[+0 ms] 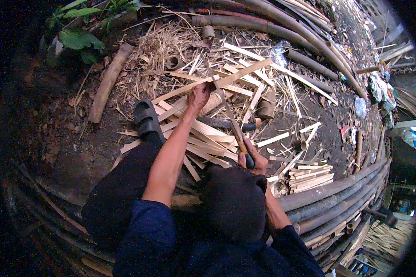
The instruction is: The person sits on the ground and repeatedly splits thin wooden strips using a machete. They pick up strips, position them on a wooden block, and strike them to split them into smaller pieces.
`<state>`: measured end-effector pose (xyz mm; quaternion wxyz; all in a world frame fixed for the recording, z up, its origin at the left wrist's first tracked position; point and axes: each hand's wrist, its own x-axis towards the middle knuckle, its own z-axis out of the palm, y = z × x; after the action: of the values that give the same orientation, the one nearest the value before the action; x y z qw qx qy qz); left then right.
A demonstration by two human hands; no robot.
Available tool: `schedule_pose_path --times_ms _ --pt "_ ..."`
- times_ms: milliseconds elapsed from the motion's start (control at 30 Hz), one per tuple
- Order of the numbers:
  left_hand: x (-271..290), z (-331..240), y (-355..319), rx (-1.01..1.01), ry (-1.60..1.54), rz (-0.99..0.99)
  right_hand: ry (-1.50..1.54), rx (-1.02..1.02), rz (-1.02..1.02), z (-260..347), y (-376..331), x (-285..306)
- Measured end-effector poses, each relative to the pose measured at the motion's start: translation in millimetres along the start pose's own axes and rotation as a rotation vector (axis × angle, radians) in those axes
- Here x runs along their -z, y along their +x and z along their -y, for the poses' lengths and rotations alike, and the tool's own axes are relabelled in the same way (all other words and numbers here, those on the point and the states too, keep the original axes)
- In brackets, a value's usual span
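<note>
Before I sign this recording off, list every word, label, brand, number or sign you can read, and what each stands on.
None can be read.
Blue and white packaging, right edge: too small and blurred to make out any print.
White plastic bags, upper right: likewise too blurred.
Pale strip at the left hand: no legible marking.
Long-bladed tool in the right hand: no legible marking.

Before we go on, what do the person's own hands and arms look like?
The left hand and right hand wear no gloves. Dark navy sleeves end around the elbows, leaving the forearms bare. No watch shows on the left wrist; the right is partly hidden.
</note>
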<state>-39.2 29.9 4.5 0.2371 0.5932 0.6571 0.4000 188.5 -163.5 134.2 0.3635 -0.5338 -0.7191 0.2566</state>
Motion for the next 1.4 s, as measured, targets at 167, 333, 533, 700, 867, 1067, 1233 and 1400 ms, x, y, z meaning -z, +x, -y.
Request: schedule_pose_path --times_ms 167,333,533,700,867,1067,1233,1400 --pt "2 -2 3 -0.007 0.007 0.002 0.011 -0.067 0.099 10 -18 16" --pt "0 9 6 0.090 0.125 0.078 -0.065 0.006 0.112 14 -58 56" --pt "-16 10 0 0.032 0.073 0.034 -0.120 -0.219 0.158 6 34 -5" --pt "-11 25 19 0.078 0.084 0.041 0.037 -0.156 0.150 14 -53 52" --pt "-7 54 10 0.070 0.109 0.028 0.000 -0.191 0.179 4 -24 30" --pt "2 12 27 -0.013 -0.136 0.009 0.026 -0.160 -0.120 -14 20 19" --pt "15 0 7 0.024 -0.077 0.121 0.098 -0.252 -0.388 5 -39 91" --pt "34 -38 -13 -0.163 0.102 0.303 -0.241 -0.438 -0.442 -75 -83 101"
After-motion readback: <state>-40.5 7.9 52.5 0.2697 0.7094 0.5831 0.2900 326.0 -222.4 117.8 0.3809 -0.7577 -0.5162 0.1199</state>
